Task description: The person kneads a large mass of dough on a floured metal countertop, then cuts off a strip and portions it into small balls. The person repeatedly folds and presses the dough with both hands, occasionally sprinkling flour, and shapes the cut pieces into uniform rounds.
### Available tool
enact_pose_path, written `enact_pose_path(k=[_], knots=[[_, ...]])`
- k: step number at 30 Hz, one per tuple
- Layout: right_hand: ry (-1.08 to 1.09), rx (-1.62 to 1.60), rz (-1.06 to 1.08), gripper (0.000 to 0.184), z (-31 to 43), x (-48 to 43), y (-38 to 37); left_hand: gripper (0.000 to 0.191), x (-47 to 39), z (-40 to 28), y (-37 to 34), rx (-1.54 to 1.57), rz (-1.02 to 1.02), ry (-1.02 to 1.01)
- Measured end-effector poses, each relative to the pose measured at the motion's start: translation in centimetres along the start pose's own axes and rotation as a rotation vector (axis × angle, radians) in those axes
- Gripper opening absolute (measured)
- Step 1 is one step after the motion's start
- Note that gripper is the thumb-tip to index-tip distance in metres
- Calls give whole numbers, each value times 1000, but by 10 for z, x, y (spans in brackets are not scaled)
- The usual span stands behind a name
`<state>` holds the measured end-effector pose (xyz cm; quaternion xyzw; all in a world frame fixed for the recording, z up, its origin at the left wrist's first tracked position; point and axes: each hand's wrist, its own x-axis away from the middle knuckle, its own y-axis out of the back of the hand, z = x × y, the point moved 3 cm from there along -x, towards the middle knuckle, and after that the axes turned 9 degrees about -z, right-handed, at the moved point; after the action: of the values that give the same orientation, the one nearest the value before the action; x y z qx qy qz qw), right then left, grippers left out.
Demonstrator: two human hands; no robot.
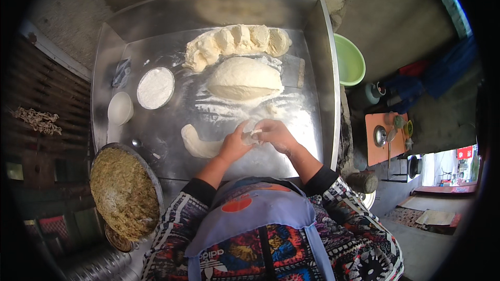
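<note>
Over the floured steel worktop my left hand (235,142) holds a small, pale, translucent piece, perhaps a thin dough wrapper or a small plastic bag (249,132); I cannot tell which. The fingers of my right hand (274,134) pinch at its right side, with a small white bit between them. Left of my left hand lies a curved roll of dough (197,144), its right end hidden behind that hand. Farther back sit a large smooth mound of dough (245,78) and, behind it, a long row of cut dough lumps (240,41). A dough scraper (293,71) lies right of the mound.
A bowl of flour (156,88), a white bowl (120,108), a crumpled plastic bag (122,72) and a metal spoon (136,143) are at the left. A large basin of chopped filling (123,195) stands near left. High steel walls (331,86) edge the worktop, with a green basin (349,60) outside.
</note>
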<state>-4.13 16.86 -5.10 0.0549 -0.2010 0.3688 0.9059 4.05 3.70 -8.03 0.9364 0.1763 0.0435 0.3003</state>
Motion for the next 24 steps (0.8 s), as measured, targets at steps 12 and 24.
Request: enact_pose_path(k=[12, 24], knots=[[396, 657, -424, 30, -19, -14, -26, 38, -4, 17, -22, -306, 95, 235], [263, 432, -87, 52, 1, -3, -20, 71, -3, 48, 2, 70, -97, 7]])
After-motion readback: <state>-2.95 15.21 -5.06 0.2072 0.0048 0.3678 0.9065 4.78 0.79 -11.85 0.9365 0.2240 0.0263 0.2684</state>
